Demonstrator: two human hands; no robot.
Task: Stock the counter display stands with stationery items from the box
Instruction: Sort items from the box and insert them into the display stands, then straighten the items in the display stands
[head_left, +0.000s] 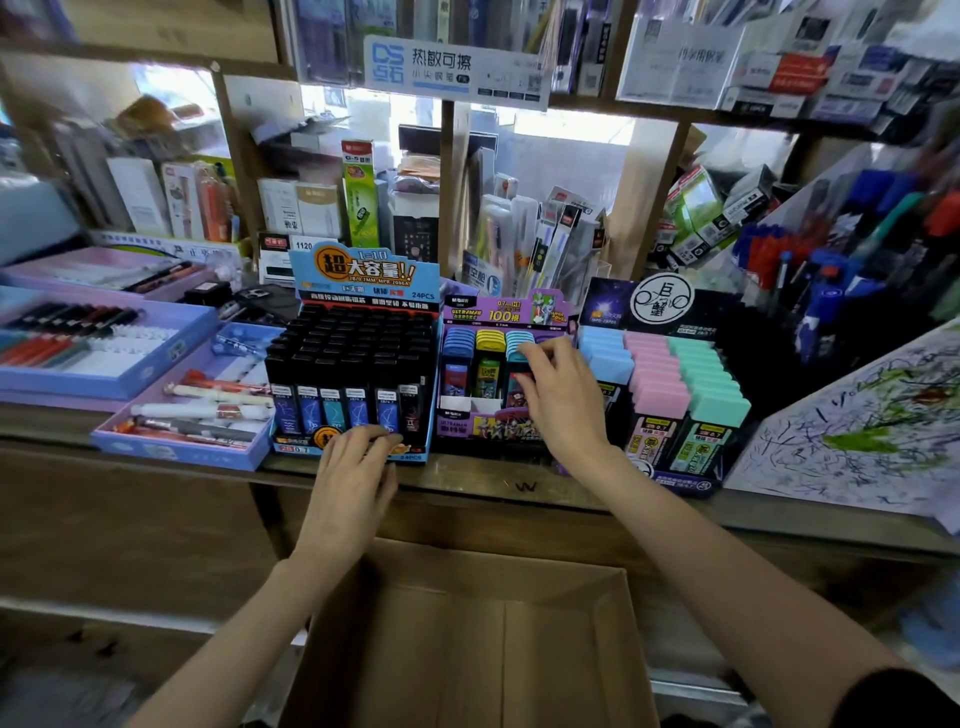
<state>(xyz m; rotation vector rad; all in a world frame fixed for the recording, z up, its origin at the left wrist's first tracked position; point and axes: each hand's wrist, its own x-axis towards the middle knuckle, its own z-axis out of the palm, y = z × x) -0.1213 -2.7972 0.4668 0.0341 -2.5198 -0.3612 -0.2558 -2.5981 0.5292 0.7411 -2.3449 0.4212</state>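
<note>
At the purple stand (498, 310), right hand's (563, 402) fingers (536, 357) round teal case (516, 340).

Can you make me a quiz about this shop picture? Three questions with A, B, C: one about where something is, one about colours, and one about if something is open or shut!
1. Where does the left hand rest?
A. On a top shelf
B. On the front of the blue display stand of black-capped lead cases
C. On a purple pen tray

2. What colours are the caps in the dark display stand beside the scribbled paper?
A. Blue, pink and green
B. All black
C. Red and orange

3. How is the cardboard box?
A. Taped shut
B. Squashed flat
C. Open at the top

Answers: 1 B, its fingers touch the stand's lower front; 2 A, three pastel rows show; 3 C, you can see its bare inside.
</note>
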